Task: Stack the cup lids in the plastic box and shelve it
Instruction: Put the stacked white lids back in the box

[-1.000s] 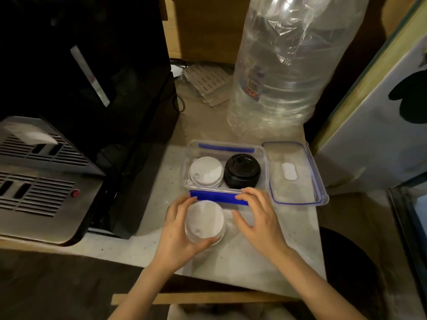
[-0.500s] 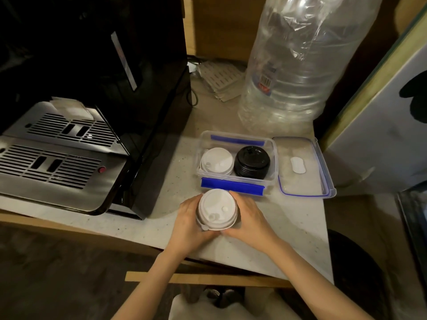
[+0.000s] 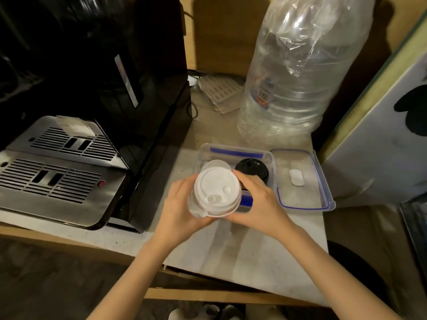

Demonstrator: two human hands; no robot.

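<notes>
From my remote seat, the biggest things are the black coffee machine [image 3: 92, 88] far left and the clear water bottle [image 3: 300, 72] far right. Between them sits the plastic box [image 3: 272, 167], open, its detached cover [image 3: 302, 181] just right. Inside, black lids [image 3: 253, 169] fill the right half; white lids [image 3: 216, 163] the left. My left hand [image 3: 179, 209] and right hand [image 3: 258, 202] both curl closed around a stack of white lids [image 3: 216, 192], held upright just near of the box's left half.
</notes>
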